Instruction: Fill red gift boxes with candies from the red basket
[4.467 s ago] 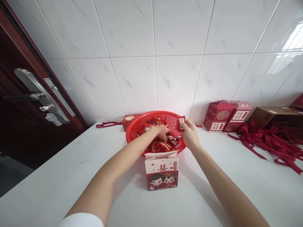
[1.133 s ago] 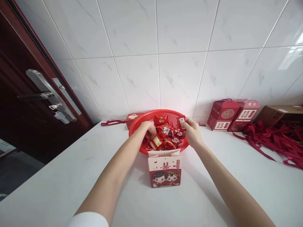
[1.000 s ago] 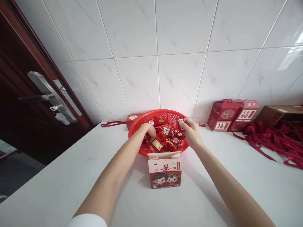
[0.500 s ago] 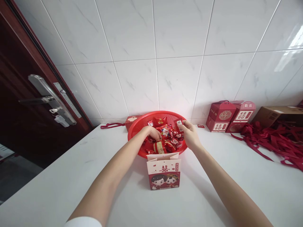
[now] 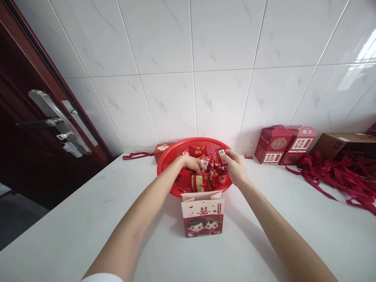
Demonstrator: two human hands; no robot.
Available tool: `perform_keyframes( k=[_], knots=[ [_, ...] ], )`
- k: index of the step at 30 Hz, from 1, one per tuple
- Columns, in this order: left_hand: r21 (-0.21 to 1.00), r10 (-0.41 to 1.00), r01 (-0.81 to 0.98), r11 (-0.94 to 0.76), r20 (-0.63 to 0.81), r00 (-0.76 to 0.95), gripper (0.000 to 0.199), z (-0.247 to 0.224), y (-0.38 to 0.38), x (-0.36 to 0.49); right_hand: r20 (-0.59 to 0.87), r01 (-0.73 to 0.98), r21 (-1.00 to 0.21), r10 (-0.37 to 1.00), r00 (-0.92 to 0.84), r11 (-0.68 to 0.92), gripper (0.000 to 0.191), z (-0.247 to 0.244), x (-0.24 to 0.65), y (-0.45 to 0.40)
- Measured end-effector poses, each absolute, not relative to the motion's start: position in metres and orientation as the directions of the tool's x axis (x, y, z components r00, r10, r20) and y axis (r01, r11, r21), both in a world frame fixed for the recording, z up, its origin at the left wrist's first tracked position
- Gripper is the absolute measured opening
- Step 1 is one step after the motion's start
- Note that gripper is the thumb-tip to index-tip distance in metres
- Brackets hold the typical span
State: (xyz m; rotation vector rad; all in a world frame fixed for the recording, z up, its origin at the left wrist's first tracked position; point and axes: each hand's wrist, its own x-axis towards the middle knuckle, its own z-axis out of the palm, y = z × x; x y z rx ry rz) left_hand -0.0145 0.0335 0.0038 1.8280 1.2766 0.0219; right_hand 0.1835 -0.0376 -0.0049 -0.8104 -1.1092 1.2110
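A red perforated basket [image 5: 164, 166] holds several red wrapped candies [image 5: 199, 182]. My left hand [image 5: 194, 163] reaches down into it, fingers bent together among the wrappers; what they grip, if anything, is hidden. At the basket's right side my right hand [image 5: 235, 166] pinches a small red packet with a white label [image 5: 221, 154] between thumb and fingers. In front of the basket stands an upright red and white gift box [image 5: 203, 215], its top open, printed with two cartoon figures.
Stacked red boxes [image 5: 272, 145] stand by the wall at right, beside a pile of red ribbons [image 5: 337, 176] and a cardboard box [image 5: 329, 143]. Another red box [image 5: 160, 150] sits behind the basket's left. A door with a metal handle [image 5: 60, 121] is at left.
My left hand has shifted slightly right within the basket, and the candies near it have moved. My right hand still holds the packet in nearly the same place.
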Motion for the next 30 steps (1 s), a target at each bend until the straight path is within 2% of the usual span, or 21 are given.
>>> perform_keyframes(
  k=[5,9,14,18,21,26,30],
  knots=[
    [0.726,0.853,0.682,-0.091,-0.296,0.429,0.034,0.023,0.028,-0.015,0.24,-0.26,-0.937,0.971,0.003,0.232,0.032,-0.005,0.184,-0.036],
    [0.759,0.9,0.64,-0.117,-0.191,0.391,0.021,0.028,0.028,-0.016,0.218,-0.294,-0.934,0.976,-0.019,0.203,0.03,-0.005,0.183,-0.036],
    [0.768,0.928,0.639,-0.047,-0.203,0.312,0.01,0.017,0.039,-0.023,0.247,-0.267,-0.935,0.969,-0.014,0.235,0.025,-0.007,0.184,-0.035],
    [0.798,0.945,0.6,0.051,-0.233,0.23,0.024,0.012,0.042,-0.027,0.23,-0.278,-0.937,0.972,-0.036,0.212,0.024,-0.007,0.185,-0.036],
    [0.847,0.95,0.517,0.122,-0.251,0.188,0.027,0.018,0.039,-0.025,0.217,-0.285,-0.938,0.975,-0.043,0.196,0.025,-0.007,0.186,-0.036],
    [0.911,0.942,0.351,0.215,-0.288,0.17,0.011,0.027,0.035,-0.017,0.214,-0.328,-0.926,0.975,-0.055,0.185,0.027,-0.008,0.186,-0.034],
    [0.947,0.952,0.257,0.192,-0.243,0.186,0.029,0.026,0.034,-0.015,0.173,-0.352,-0.926,0.982,-0.078,0.135,0.029,-0.005,0.186,-0.033]
  ],
)
